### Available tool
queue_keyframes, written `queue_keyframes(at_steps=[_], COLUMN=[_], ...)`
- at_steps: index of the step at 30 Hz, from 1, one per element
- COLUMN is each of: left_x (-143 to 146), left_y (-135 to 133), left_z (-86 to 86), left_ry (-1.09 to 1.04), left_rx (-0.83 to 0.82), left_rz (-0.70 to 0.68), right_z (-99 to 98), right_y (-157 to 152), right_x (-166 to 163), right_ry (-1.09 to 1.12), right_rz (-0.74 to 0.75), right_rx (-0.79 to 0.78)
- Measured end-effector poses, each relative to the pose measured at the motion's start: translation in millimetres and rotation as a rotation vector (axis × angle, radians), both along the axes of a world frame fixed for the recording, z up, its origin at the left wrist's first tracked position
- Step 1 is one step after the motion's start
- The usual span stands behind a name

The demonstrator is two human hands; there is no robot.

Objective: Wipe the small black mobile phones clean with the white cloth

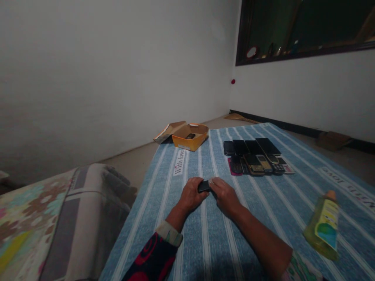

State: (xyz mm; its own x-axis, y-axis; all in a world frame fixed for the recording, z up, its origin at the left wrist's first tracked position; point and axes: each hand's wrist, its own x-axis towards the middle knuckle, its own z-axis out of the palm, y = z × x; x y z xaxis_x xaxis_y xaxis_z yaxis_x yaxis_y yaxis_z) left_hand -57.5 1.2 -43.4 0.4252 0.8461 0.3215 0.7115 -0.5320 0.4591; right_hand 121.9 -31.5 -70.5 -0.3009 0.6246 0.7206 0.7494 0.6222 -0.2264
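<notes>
In the head view, my left hand (191, 195) is closed around one end of a small dark mobile phone (204, 186) above the striped cloth. My right hand (225, 194) is closed at the phone's other end. A small pale patch (211, 182) shows by the right fingertips; whether it is a cloth or part of the phone I cannot tell. Beyond the hands, to the right, several mobile phones lie in two rows, among them a large black one (268, 146) and a gold one (253, 164). An open yellow cardboard box (187, 145) with a dark phone (190, 136) inside stands ahead.
A blue striped cloth (164, 183) covers the table. At the right, a bottle of yellow-green liquid (324, 226) lies on its side. A grey-and-floral cover (84, 218) drapes something at the left. White walls and a dark-framed window (307, 27) stand behind.
</notes>
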Motion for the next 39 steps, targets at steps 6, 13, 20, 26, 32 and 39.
queue_keyframes(at_steps=[6, 13, 20, 26, 32, 39], left_x=[-2.7, -4.3, -3.7, -2.7, 2.1, 5.2], left_y=[1.7, 0.7, 1.2, -1.6, -5.3, -9.7], left_z=[0.6, -0.5, -4.1, -6.8, 3.1, 11.6], left_ry=[-0.07, -0.13, -0.178, -0.204, -0.181, -0.175], left_rx=[-0.065, -0.071, -0.042, -0.049, -0.054, -0.102], left_rz=[-0.019, -0.041, -0.053, -0.016, -0.006, 0.012], right_z=[0.6, -0.9, -3.0, 2.4, 1.0, 0.8], right_y=[-0.6, 4.5, 2.0, 6.0, -2.7, 1.3], right_x=[-6.7, 5.9, -7.4, 11.7, -5.6, 6.7], right_ry=[-0.029, 0.054, -0.014, 0.097, 0.043, 0.089], right_rz=[0.064, -0.031, 0.046, -0.096, 0.048, -0.023], right_rx=[0.028, 0.026, 0.046, -0.033, 0.068, 0.026])
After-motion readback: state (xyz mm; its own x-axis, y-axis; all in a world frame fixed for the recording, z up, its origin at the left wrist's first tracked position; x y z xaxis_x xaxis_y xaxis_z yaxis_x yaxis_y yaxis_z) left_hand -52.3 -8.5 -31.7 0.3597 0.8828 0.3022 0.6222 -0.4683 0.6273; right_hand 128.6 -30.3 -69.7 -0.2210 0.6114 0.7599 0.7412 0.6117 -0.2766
